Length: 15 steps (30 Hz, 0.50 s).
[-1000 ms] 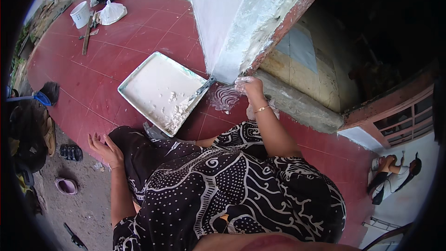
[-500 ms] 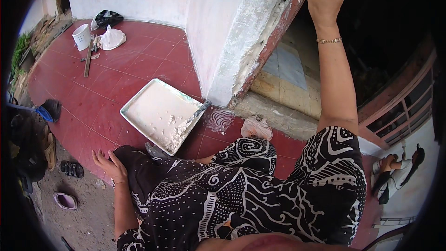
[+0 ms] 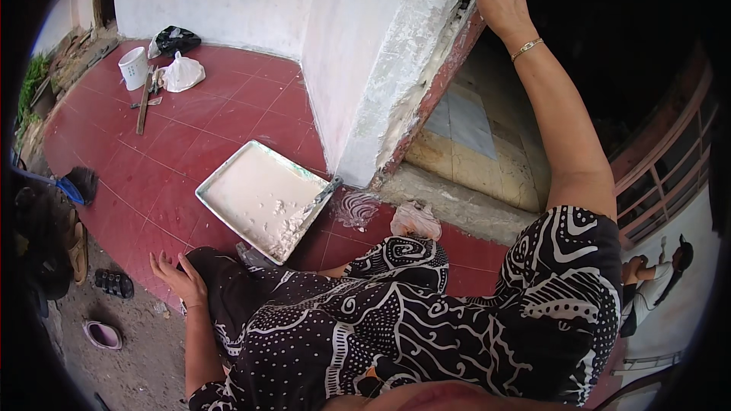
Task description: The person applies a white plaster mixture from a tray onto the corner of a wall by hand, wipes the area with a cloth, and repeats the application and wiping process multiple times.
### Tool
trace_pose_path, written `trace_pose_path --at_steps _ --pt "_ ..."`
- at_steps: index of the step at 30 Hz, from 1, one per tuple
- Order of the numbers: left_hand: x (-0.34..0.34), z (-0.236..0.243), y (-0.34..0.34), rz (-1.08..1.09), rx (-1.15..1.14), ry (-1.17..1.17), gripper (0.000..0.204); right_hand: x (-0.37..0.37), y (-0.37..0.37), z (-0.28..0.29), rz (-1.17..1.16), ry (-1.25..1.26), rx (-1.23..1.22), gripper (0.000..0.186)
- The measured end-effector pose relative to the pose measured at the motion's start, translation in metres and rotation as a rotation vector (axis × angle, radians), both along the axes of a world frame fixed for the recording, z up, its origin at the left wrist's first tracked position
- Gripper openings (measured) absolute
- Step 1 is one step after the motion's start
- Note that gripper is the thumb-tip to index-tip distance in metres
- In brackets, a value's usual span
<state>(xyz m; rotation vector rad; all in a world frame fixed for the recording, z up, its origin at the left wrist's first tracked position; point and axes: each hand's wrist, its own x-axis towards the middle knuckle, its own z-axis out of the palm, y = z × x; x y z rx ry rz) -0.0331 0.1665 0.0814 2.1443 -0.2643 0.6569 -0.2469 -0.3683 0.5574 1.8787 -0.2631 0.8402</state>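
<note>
My right hand [image 3: 504, 4] is raised to the top right, its fingers closed at the rough seam between the white wall [image 3: 396, 53] and the reddish door frame [image 3: 449, 53]. Whatever those fingers hold, if anything, I cannot make out. Pale filler [image 3: 407, 110] lies unevenly along the seam. My left hand [image 3: 180, 280] rests by my knee with its fingers apart, holding nothing. Ahead of me on the red tiles sits a shallow white tray [image 3: 221, 222] of creamy paste, lumpy at its right side. A paste-smeared tool [image 3: 326, 192] leans across the tray's right rim.
A white bucket [image 3: 134, 68], a white plastic bag [image 3: 183, 74], a black bag [image 3: 177, 41] and a wooden strip [image 3: 143, 106] lie farther back. A blue brush [image 3: 74, 186] and sandals [image 3: 114, 283] are left. Another person [image 3: 656, 285] is at far right. A concrete threshold [image 3: 457, 198] edges the doorway.
My right hand has moved left and slightly down, from the door frame's outer side to the seam. My left hand stays by my knee. The view has shifted slightly.
</note>
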Motion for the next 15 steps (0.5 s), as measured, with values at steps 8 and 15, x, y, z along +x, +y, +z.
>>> trace_pose_path --at_steps 8,15 --pt "0.0 -0.003 -0.001 -0.001 -0.004 0.002 0.048 0.013 0.004 0.011 -0.039 0.009 -0.02 0.008" --pt "0.001 -0.004 -0.001 -0.016 -0.016 0.003 0.048 0.027 0.002 0.013 -0.081 -0.126 0.064 0.01"
